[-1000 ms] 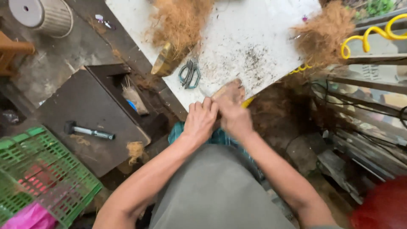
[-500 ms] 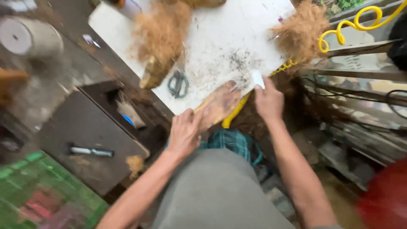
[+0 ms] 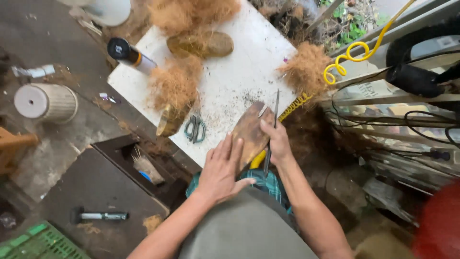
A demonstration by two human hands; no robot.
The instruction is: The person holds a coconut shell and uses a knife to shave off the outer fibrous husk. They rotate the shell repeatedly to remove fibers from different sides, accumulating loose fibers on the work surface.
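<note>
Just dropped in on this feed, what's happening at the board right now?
A person presses the left hand flat on a brown husk piece at the edge of the white board. The right hand holds a thin blade against its side. Scissors and fibre clumps lie on the board.

Both forearms are showing bare from the elbow down, with no sleeves, gloves, watch or rings on the left hand (image 3: 221, 169) or the right hand (image 3: 277, 142). The person is wearing a plain grey top that is filling the lower middle of the view, and below its hem a green and dark checked cloth is peeking out over the lap
</note>
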